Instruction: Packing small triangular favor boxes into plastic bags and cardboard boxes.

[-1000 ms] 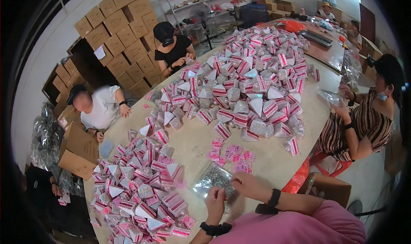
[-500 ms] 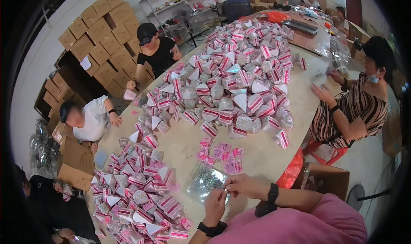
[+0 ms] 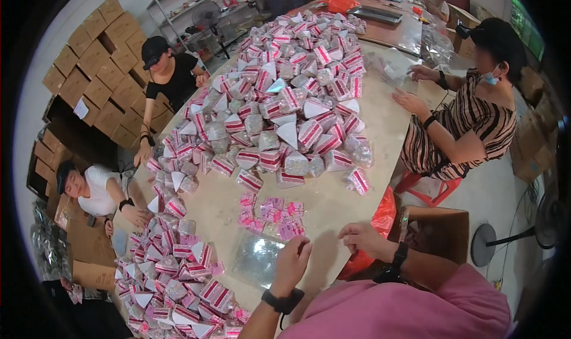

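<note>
My left hand [image 3: 290, 263], in a dark wristband, is raised just over the right edge of a stack of clear flat plastic bags [image 3: 253, 260]. Its fingers are curled, and whatever they pinch, if anything, is hidden. My right hand [image 3: 367, 241] hovers a short way to the right, by the table edge, with bent fingers drawn together. Nothing I can name shows between its fingertips. Small bundles of pink printed cards [image 3: 272, 213] lie just beyond the bags. To the left is a heap of wedge-shaped, clear-wrapped packages [image 3: 172, 273] with pink and white bands.
A larger heap of similar packages [image 3: 291, 101] covers the table's middle. A person in a striped top [image 3: 470, 119] handles clear plastic at the right; two others work along the left side. An open carton [image 3: 437, 235] and a red plastic bag [image 3: 383, 211] sit by the right table edge.
My hands, together at the fingertips before, are now apart, the right one further right. The whole view has shifted, so the table sits further left. A person at the left reaches toward the heap.
</note>
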Demonstrator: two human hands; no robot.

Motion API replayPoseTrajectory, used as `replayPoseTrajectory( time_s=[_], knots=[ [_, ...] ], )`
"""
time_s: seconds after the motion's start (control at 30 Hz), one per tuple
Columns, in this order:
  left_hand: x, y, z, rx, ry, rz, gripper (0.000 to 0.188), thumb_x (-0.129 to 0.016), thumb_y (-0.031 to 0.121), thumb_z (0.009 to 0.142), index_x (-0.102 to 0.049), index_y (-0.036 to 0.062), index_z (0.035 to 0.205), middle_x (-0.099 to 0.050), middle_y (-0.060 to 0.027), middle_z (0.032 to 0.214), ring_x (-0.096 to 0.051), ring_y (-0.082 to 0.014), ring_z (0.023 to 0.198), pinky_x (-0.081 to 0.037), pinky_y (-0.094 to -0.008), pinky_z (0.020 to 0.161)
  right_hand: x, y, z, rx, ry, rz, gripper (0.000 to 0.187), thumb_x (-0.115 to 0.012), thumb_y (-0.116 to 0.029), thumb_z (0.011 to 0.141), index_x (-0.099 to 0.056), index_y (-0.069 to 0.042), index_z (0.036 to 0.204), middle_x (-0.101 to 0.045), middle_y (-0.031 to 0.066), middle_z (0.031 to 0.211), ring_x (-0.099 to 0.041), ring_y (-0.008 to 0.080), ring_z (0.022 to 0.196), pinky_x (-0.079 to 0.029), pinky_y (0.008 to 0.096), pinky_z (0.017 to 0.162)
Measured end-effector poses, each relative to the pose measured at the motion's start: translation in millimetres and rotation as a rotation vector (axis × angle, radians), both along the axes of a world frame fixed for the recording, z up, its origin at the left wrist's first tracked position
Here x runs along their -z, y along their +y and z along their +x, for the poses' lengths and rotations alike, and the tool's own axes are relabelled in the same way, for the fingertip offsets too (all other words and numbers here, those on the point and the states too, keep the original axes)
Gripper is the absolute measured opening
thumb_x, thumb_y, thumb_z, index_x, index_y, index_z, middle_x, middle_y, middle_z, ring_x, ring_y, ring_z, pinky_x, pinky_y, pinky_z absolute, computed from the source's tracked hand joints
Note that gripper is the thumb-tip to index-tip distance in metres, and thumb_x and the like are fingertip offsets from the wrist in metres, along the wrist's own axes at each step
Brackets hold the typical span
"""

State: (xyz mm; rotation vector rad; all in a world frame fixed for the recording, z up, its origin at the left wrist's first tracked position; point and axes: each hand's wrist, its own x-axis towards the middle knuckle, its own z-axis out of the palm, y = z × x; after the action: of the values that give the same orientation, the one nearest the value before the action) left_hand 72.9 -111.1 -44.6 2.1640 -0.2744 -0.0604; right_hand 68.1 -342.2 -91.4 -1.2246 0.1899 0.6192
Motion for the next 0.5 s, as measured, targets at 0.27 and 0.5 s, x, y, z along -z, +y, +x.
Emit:
replayPoseTrajectory(
  time_s=[0.27, 0.5],
  knots=[
    [39, -104, 100, 0.375, -0.284, 0.251, 0.036, -0.057, 0.013, 0.082, -0.048, 0.0027, 0.115, -0.053, -0.0144, 0.113, -0.050, -0.0333, 0.107, -0.045, -0.0413, 0.083, -1, -59, -37, 0.142, 0.150, -0.107, 0.020, -0.057, -0.005, 0.084, -0.054, 0.002, 0.103, -0.055, 0.0036, 0.074, -0.055, 0.0118, 0.062, -0.044, 0.0237, 0.057],
    [72, -174, 140, 0.466, -0.605, 0.804, 0.049, -0.055, 0.021, 0.084, -0.043, 0.0084, 0.130, -0.042, -0.0114, 0.134, -0.035, -0.0340, 0.127, -0.036, -0.0561, 0.094, 11, -98, -69, 0.315, 0.198, -0.014, 0.006, -0.057, -0.005, 0.084, -0.054, 0.000, 0.086, -0.054, 0.0049, 0.071, -0.054, 0.0130, 0.061, -0.046, 0.0271, 0.057]
  ],
)
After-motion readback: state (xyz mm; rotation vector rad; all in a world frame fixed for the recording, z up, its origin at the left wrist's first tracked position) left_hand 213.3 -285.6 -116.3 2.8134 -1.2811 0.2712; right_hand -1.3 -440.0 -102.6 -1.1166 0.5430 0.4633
